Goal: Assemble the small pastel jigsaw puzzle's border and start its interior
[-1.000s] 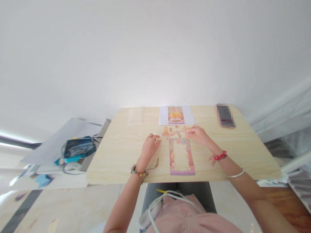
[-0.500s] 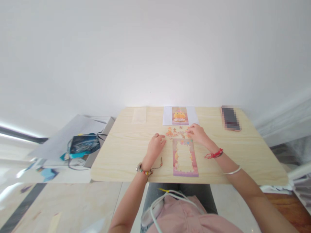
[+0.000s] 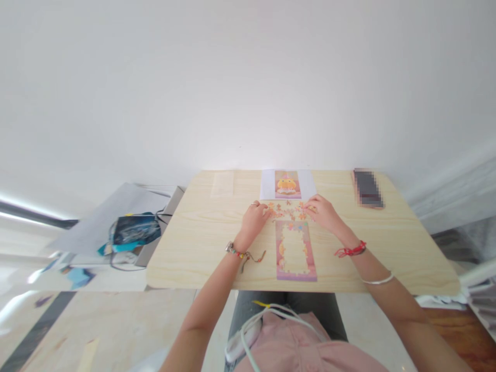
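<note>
A pink jigsaw frame (image 3: 295, 252) with a bare pale middle lies in front of me on the light wooden table (image 3: 194, 243). Loose orange puzzle pieces (image 3: 289, 211) are scattered just beyond its far end. My left hand (image 3: 254, 218) rests at the left edge of these pieces, fingers curled down onto them. On the right edge of the pieces, my right hand (image 3: 322, 211) has its fingertips pinched together; what they hold is too small to make out. A reference picture (image 3: 287, 184) of a yellow character lies further back.
A phone (image 3: 368, 188) lies at the table's far right. A pale sheet (image 3: 222, 184) sits at the far left. Left of the table, a blue bag with cables (image 3: 134, 231) lies on a grey surface. A white wall stands behind the table.
My left hand has slid forward and right to the edge of the loose pieces. My right hand stays at the pieces. The view has shifted slightly.
</note>
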`<state>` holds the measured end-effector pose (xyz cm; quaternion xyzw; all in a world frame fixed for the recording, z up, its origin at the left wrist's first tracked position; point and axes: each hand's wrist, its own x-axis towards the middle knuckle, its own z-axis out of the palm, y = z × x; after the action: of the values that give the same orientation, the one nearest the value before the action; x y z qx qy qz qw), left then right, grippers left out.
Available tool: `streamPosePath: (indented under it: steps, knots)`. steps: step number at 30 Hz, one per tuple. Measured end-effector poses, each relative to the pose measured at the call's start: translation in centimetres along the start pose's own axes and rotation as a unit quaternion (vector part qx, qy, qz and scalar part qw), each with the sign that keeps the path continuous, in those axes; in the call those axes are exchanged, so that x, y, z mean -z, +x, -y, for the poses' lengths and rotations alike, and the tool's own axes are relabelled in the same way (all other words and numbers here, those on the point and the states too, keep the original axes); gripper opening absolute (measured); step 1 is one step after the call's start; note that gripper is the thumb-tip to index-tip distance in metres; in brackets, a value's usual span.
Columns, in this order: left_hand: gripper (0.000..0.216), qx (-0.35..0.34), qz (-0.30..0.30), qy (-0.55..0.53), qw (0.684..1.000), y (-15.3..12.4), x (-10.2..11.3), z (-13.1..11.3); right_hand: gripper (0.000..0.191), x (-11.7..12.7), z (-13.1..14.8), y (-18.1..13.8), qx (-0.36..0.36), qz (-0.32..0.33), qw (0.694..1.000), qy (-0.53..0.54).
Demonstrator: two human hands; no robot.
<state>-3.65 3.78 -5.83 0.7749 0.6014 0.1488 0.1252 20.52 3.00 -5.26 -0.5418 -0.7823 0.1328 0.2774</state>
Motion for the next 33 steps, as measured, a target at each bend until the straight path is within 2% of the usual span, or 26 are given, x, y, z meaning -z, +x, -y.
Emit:
streamPosePath:
  steps: [4,9,12,15,18,21,26,33]
  knots:
    - [0.016,0.016,0.025,0.031,0.999,0.6,-0.1,-0.8,0.012,-0.1,0.2,-0.5,0.017,0.002,1.000,0.006]
    - [0.013,-0.009,0.007,-0.006,1.000,0.7,-0.5,-0.5,0.013,0.4,0.5,-1.2,0.021,-0.007,1.000,0.010]
    - [0.009,-0.008,-0.013,-0.078,0.997,0.9,-0.1,0.0,0.013,0.8,0.8,-1.6,0.018,-0.012,1.000,0.013]
    - [0.011,0.022,-0.017,-0.182,0.983,0.6,1.1,0.7,0.013,1.3,0.9,-2.0,0.011,-0.014,1.000,0.017]
    - [0.023,0.069,-0.004,-0.319,0.945,-0.4,2.7,1.5,0.013,1.7,0.7,-2.4,0.000,-0.014,1.000,0.021]
    - [0.030,0.110,0.000,-0.385,0.916,-1.7,3.9,2.1,0.012,2.1,0.4,-2.9,-0.008,-0.016,1.000,0.020]
    - [0.032,0.142,0.005,-0.384,0.912,-2.8,4.2,2.5,0.013,2.6,-0.4,-3.6,-0.018,-0.021,1.000,0.011]
    - [0.033,0.123,0.033,-0.309,0.942,-1.8,2.8,2.7,0.013,2.5,-3.1,-4.3,-0.037,-0.007,0.998,-0.040]
